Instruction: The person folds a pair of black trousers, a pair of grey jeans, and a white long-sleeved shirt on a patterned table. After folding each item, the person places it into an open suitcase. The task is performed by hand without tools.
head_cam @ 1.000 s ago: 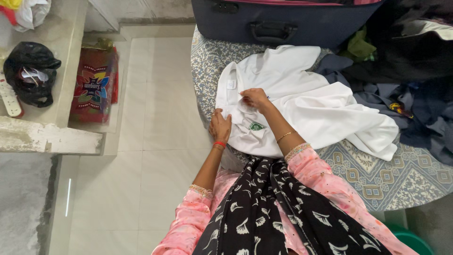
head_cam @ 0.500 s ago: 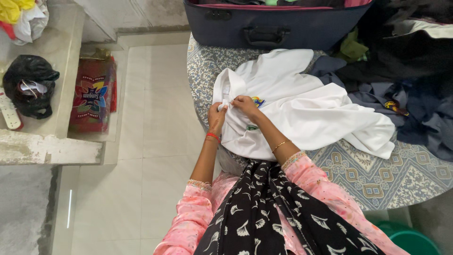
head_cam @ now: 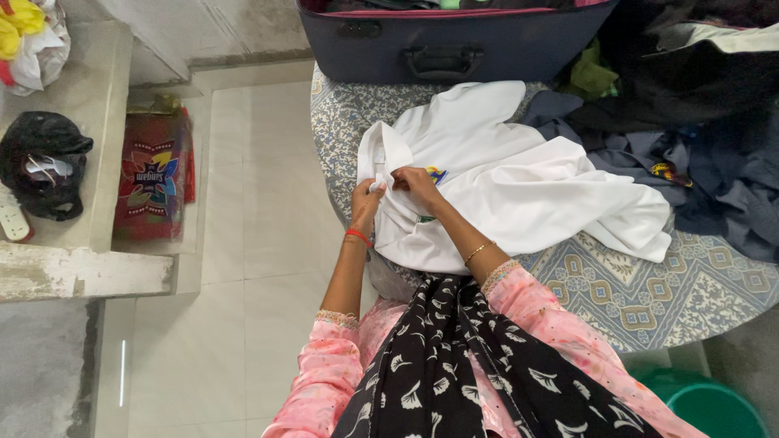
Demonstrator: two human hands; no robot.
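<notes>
A white shirt (head_cam: pixel 519 174) with small coloured badges lies crumpled on a bed covered by a blue patterned sheet (head_cam: pixel 649 300). My left hand (head_cam: pixel 365 204) pinches a fold of the shirt near its left edge. Right beside it, my right hand (head_cam: pixel 418 185) grips the same bunched part of the shirt. The two hands are nearly touching. A red band circles my left wrist and a thin gold bangle my right.
A dark blue suitcase (head_cam: pixel 454 40) stands open at the bed's far edge. Dark clothes (head_cam: pixel 698 154) are piled at the right. On the left, a stone ledge (head_cam: pixel 81 268) carries a black bag (head_cam: pixel 40 162); a red packet (head_cam: pixel 150 174) sits beyond it. A green bucket (head_cam: pixel 714 405) is at bottom right.
My left hand rose from the shirt's lower edge and met my right hand at the bunched fold. The view shifted slightly toward the suitcase.
</notes>
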